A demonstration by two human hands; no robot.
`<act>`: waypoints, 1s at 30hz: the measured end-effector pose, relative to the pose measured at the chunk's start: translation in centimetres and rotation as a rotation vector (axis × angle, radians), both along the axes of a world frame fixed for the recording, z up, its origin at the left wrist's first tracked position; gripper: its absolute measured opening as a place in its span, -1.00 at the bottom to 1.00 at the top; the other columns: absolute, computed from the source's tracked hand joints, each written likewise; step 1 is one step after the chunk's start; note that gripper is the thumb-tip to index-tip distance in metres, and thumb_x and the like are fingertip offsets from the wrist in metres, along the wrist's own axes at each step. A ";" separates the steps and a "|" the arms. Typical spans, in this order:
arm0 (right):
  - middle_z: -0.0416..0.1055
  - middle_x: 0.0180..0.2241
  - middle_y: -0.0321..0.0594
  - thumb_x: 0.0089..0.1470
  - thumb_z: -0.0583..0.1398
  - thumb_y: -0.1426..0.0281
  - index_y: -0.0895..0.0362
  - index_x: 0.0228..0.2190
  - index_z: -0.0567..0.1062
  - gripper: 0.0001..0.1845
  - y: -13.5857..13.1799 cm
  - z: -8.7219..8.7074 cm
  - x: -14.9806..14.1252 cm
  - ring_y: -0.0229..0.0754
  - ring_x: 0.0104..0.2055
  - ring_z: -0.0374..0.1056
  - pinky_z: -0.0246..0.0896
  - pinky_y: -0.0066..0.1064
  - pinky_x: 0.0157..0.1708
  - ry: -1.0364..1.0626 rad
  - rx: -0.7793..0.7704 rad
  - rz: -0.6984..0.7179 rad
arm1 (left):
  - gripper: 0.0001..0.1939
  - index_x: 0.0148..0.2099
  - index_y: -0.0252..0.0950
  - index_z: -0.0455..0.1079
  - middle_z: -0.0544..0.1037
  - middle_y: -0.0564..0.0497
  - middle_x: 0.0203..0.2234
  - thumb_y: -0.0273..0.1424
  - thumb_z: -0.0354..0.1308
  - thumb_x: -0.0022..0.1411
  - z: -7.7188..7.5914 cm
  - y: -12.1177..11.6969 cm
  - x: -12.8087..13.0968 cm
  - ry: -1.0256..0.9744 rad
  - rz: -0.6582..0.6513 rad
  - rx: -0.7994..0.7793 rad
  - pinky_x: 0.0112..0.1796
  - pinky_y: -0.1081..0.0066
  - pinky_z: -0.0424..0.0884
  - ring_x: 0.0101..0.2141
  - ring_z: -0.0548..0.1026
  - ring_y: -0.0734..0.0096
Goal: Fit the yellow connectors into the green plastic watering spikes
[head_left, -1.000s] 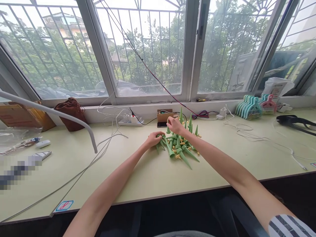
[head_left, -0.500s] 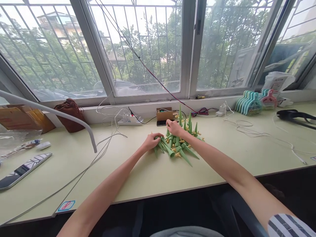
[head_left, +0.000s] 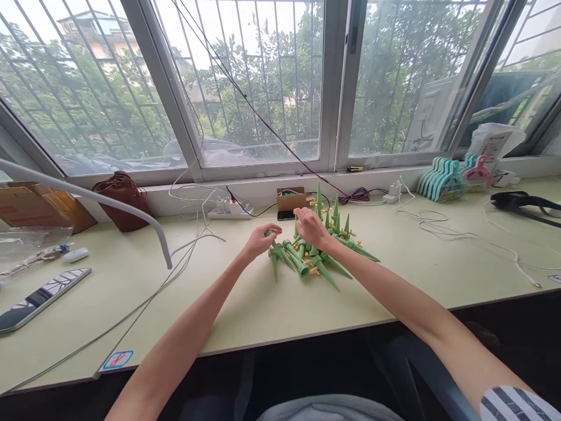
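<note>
Green cone-shaped plant watering spikes (head_left: 323, 270) with small yellow valves lie in a heap on the table, several standing point up at the back. At the heap's left edge is my left hand (head_left: 259, 241), its thumb and fingers closed about a bit of green, seemingly the top of a watering spike. Another spike (head_left: 274, 266) points down just below that hand. My right hand (head_left: 312, 228) is over the back left of the heap, fingers bent into a pinch. What its fingertips hold, if anything, is hidden behind the hand.
Behind the heap are a small open cardboard box (head_left: 291, 200) and a dark phone (head_left: 286, 215). A power strip (head_left: 231, 209) with cables stands left of them. Teal hangers (head_left: 440, 180) are at the back right. A grey curved arm (head_left: 149, 219) crosses the left side.
My left hand has risen a little and moved left off the lying spikes. My right hand has shifted only slightly. A spike pointing right beyond my right forearm now shows.
</note>
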State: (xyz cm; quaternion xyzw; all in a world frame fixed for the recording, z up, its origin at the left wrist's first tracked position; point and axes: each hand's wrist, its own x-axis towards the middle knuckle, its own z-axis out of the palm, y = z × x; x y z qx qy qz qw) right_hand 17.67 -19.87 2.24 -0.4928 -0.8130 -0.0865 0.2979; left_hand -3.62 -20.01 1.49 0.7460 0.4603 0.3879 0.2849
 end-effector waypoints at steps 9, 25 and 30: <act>0.50 -0.18 -0.03 0.05 0.10 0.68 0.20 -0.14 0.54 -0.63 -1.1 0.3 -0.6 -0.06 -0.11 0.31 -0.03 -0.32 -0.16 -0.425 -0.245 0.110 | -0.57 -0.21 -0.30 0.60 0.64 -0.14 -0.12 -0.39 0.10 -0.18 1.1 2.4 -2.7 -0.107 0.126 -0.101 -0.03 0.22 0.44 -0.04 0.54 0.06; 0.50 -0.13 -0.01 0.07 0.11 0.61 0.17 -0.12 0.56 -0.63 -0.7 0.5 -0.5 -0.08 -0.11 0.38 -0.01 -0.36 -0.26 -0.500 -0.290 0.056 | -0.61 -0.26 -0.27 0.57 0.65 -0.08 -0.17 -0.40 0.07 -0.19 -0.6 2.4 -1.7 0.064 0.091 -0.167 -0.11 0.30 0.47 -0.10 0.55 0.13; 0.47 -0.15 -0.04 0.07 0.11 0.62 0.12 -0.17 0.63 -0.62 -0.9 0.6 0.5 -0.08 -0.12 0.36 -0.02 -0.36 -0.29 -0.473 -0.285 0.038 | -0.57 -0.23 -0.26 0.59 0.65 -0.06 -0.18 -0.39 0.06 -0.18 -0.8 2.8 -1.7 0.086 0.140 -0.109 -0.17 0.28 0.47 -0.16 0.54 0.12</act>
